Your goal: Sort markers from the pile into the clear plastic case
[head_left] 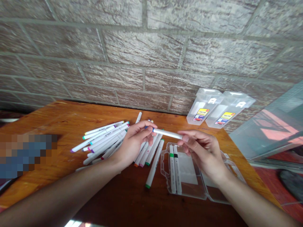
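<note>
One white marker point(167, 133), gripped at both ends: pinched between thumb and fingers of the left hand point(137, 138) at the blue end, and between thumb and fingers of the right hand point(205, 151) at the white end. Held up over the wooden table point(59, 115), sloping slightly down toward the right hand. Just beneath the right hand and partly hidden by it, an open clear case point(193, 191), flat on the wood. Inside, side by side along the left edge, a green-banded marker point(172, 173) and a black-banded marker point(177, 173), next to a white insert point(189, 170). Around and behind the left hand, a loose pile of markers point(107, 140), with ends in purple, yellow, pink, orange and green. Between pile and case, a green-ended marker point(155, 164), lying aslant. Farther back on the right, two upright clear cases point(202, 105) with yellow labels, standing side by side near a brick wall point(142, 47). At far left, a pixelated patch point(23, 154), contents impossible to tell.
</note>
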The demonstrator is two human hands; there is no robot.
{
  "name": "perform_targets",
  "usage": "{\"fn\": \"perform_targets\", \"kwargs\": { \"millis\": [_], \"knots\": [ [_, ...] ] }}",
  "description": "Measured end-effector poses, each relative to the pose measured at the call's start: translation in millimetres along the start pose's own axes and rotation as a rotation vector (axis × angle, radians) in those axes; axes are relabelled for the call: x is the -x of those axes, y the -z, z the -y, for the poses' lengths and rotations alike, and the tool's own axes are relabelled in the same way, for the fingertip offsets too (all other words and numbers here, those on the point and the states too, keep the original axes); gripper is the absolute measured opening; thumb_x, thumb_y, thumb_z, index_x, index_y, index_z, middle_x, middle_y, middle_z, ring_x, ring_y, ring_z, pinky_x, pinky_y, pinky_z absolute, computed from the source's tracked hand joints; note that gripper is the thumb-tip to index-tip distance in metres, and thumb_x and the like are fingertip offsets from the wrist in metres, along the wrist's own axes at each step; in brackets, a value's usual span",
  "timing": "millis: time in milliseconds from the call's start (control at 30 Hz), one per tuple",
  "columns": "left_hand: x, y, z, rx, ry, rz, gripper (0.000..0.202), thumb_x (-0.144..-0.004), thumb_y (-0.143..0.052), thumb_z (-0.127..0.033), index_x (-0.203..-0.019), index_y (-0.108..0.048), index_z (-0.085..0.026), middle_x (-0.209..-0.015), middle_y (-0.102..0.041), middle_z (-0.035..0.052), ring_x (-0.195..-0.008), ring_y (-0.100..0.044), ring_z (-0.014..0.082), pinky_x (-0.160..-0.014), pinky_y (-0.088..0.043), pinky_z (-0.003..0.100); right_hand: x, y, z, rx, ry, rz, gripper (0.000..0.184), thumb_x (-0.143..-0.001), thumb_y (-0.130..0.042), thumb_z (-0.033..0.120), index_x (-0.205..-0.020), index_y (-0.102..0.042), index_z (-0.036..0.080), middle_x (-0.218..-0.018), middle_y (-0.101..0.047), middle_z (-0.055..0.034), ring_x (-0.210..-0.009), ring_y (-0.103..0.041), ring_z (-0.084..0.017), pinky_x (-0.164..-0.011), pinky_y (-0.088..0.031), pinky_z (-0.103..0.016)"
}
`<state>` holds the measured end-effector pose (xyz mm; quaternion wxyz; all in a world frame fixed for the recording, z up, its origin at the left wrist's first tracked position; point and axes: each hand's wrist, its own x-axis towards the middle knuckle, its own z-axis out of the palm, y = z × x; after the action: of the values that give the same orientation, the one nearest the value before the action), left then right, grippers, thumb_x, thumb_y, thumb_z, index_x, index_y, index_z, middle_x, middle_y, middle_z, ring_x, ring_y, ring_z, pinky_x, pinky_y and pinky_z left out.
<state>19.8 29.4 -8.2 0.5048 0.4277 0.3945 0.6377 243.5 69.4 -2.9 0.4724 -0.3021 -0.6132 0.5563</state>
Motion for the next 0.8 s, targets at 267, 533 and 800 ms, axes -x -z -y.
{"fn": "perform_targets", "kwargs": {
  "millis": [267, 533, 800],
  "knots": [
    [0.7, 0.7, 1.2, 0.025, 0.006, 0.002, 0.012, -0.086, -0.071, -0.026, -0.091, -0.074, -0.016, -0.077, -0.064, 0.0009, -0.059, -0.058, 0.0111, -0.058, -0.044, 0.025, 1.0, 2.0, -1.4, -0.094, -0.011, 0.041, 0.019, -0.091, -0.076, 0.032, -0.108, -0.083, 0.026, -0.082, -0.079, -0.0050, -0.057, -0.058, -0.011, -0.050, -0.044, -0.024],
    [0.0, 0.5, 0.6, 0.048, 0.011, -0.008, 0.013, -0.086, -0.072, -0.026, -0.091, -0.074, -0.015, -0.077, -0.065, 0.0015, -0.060, -0.059, 0.0114, -0.058, -0.045, 0.025, 1.1, -0.2, 2.7, -0.165, -0.025, 0.060, 0.019, -0.092, -0.075, 0.031, -0.108, -0.084, 0.025, -0.085, -0.080, -0.0055, -0.060, -0.058, -0.011, -0.051, -0.045, -0.023],
    [-1.6, 1.9, 2.9, 0.058, 0.004, -0.007, 0.013, -0.087, -0.072, -0.026, -0.091, -0.074, -0.014, -0.078, -0.064, 0.0023, -0.060, -0.059, 0.0113, -0.058, -0.045, 0.025, 1.5, -3.6, 6.6, -0.248, -0.089, 0.025, 0.021, -0.087, -0.080, 0.032, -0.105, -0.085, 0.023, -0.083, -0.080, -0.0066, -0.059, -0.059, -0.010, -0.051, -0.044, -0.021]
  ]
}}
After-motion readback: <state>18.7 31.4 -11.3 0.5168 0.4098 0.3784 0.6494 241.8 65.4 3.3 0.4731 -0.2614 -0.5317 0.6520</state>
